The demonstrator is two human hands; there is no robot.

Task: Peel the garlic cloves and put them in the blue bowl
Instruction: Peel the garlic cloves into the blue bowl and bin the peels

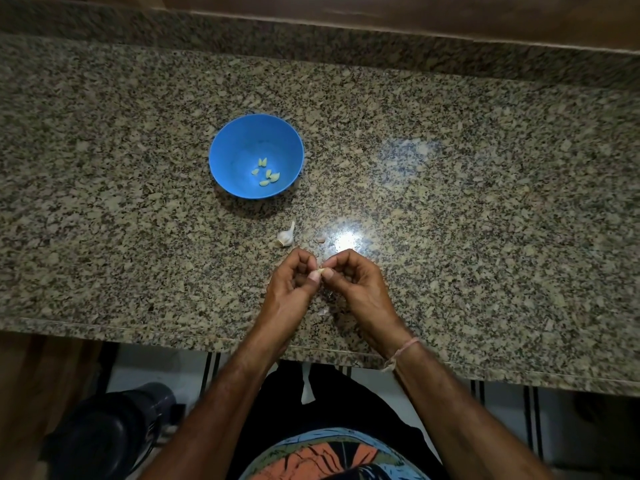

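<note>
Both hands, left (294, 275) and right (349, 271), pinch one clove (321, 270) at lower centre, with the bowl (239, 147) up-left, nearer the left hand.

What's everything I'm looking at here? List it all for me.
counter: one, speckled granite, fills the upper view
bowl: one, blue, on the counter beyond the hands
peeled cloves: about six, pale yellow, inside the bowl
garlic head: one, white, on the counter between bowl and hands
scrap: one, brownish, right of the garlic head
clove: one, pale, between both hands
container: one, black, below the counter, lower left
thread: one, pink, round the right wrist
left hand: pinches the clove
right hand: pinches the clove
</note>
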